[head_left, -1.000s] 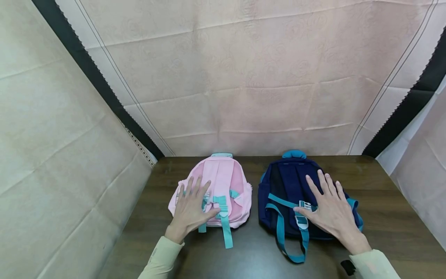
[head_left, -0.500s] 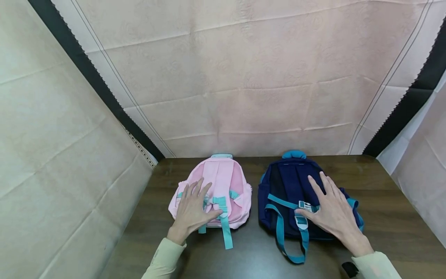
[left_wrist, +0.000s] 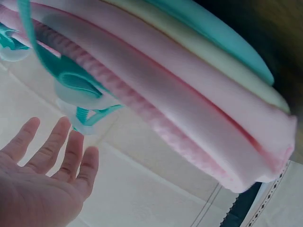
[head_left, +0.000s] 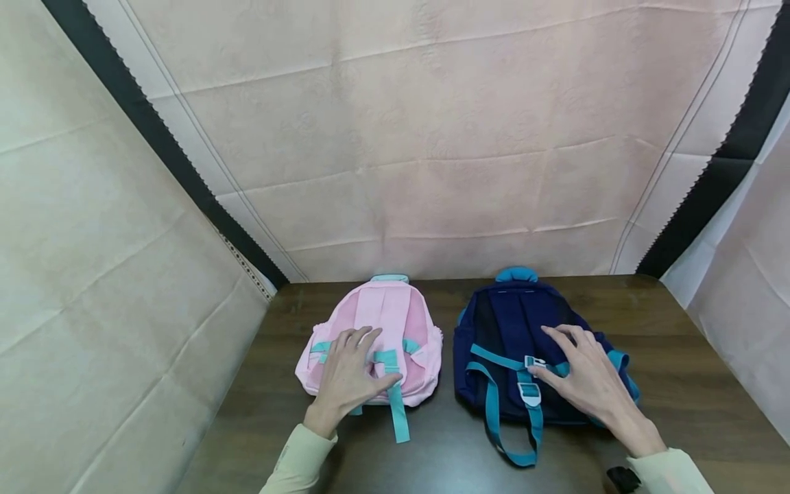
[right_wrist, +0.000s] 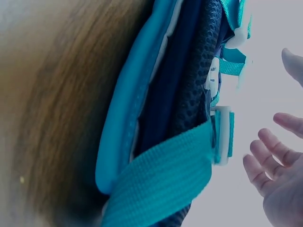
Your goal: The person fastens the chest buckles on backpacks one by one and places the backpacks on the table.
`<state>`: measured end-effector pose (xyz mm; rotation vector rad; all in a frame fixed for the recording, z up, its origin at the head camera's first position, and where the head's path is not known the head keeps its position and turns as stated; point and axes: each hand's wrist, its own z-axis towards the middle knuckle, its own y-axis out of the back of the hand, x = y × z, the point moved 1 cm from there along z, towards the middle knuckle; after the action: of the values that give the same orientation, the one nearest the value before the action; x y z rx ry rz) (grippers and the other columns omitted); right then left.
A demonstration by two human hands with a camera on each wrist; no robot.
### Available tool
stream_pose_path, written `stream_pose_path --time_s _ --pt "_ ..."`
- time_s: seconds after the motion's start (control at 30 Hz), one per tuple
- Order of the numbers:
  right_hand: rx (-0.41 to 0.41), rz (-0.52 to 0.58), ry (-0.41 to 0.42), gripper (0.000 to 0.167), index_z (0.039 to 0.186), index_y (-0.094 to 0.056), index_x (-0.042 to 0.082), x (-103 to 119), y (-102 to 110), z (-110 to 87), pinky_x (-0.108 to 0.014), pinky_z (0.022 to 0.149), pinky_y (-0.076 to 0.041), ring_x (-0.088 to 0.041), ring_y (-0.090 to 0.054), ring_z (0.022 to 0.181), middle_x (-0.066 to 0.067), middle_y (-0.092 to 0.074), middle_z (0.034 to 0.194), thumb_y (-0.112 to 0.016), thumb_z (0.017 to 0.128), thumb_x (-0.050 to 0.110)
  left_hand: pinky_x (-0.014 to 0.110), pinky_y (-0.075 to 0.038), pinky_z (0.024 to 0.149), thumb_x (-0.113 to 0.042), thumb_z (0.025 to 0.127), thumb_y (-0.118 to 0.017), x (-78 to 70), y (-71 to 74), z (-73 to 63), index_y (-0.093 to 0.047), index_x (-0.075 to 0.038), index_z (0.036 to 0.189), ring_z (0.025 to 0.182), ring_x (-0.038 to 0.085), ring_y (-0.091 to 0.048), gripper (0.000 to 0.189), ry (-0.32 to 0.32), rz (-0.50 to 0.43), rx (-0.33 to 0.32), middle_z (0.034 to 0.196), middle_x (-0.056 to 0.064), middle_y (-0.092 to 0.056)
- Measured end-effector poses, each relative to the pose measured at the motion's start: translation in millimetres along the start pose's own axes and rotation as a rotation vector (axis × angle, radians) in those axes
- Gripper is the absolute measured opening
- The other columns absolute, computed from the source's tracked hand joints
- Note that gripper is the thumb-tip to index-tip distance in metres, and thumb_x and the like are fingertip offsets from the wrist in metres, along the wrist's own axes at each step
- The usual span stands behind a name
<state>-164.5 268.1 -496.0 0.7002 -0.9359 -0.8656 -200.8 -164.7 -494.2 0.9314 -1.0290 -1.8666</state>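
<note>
Two small backpacks lie side by side with their shoulder straps facing up. On the left is the pink backpack [head_left: 395,329], with turquoise webbing straps [head_left: 398,412] trailing toward the front. My left hand [head_left: 345,374] hovers over its lower left part, fingers relaxed and holding nothing; the left wrist view has a gap between the fingers and the pink fabric [left_wrist: 180,94]. The navy backpack [head_left: 518,315] has blue straps [head_left: 494,405] and white buckles [head_left: 529,392]. Above its right side floats my right hand [head_left: 589,381], loosely bent, apart from the bag in the right wrist view.
Both bags rest on a dark brown wooden table [head_left: 444,439]. A pale cloth backdrop [head_left: 432,171] rises behind the table's far edge, with another cloth panel [head_left: 111,329] at the left. Pale sleeves [head_left: 302,456] cover both forearms.
Both hands have drawn slightly back toward the person, and their spread fingers have relaxed into a looser bend. The backpacks have stayed in place; the head view has shifted a little.
</note>
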Motion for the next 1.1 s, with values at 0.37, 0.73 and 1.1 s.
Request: stream_pose_path --time_s 0.37,0.73,1.1 --pt "0.016 0.026 -0.03 0.052 0.134 -0.072 0.001 -3 6 -5.7 -0.072 0.098 -0.052 -0.047 -0.061 0.121 -0.026 -0.068 0.131 -0.088 0.091 0.025 0.05 -0.06 0.101 -0.06 0.079 -0.085 -15.2 -1.7 6.0 -0.069 -0.015 0.144 0.126 0.032 -0.062 0.08 -0.026 -0.092 -0.019 0.143 0.01 -0.07" --pt "-0.01 0.051 -0.018 0.046 0.131 -0.074 0.0 -5 6 -8.9 -0.068 0.093 -0.056 -0.043 -0.063 0.116 -0.023 -0.071 0.125 -0.088 0.091 0.019 0.052 -0.063 0.101 -0.05 0.083 -0.084 -28.2 1.0 15.0 -0.066 -0.017 0.148 0.132 0.032 -0.061 0.074 0.037 -0.245 0.034 0.147 0.009 -0.067" --pt "-0.042 0.029 -0.003 0.047 0.128 -0.075 0.0 -13 9 -12.6 -0.064 0.092 -0.055 -0.041 -0.063 0.112 -0.023 -0.073 0.122 -0.09 0.088 0.018 0.056 -0.059 0.107 -0.049 0.084 -0.087 -39.3 -2.3 19.1 -0.063 -0.017 0.151 0.137 0.031 -0.059 0.079 0.078 -0.355 0.078 0.152 0.009 -0.065"
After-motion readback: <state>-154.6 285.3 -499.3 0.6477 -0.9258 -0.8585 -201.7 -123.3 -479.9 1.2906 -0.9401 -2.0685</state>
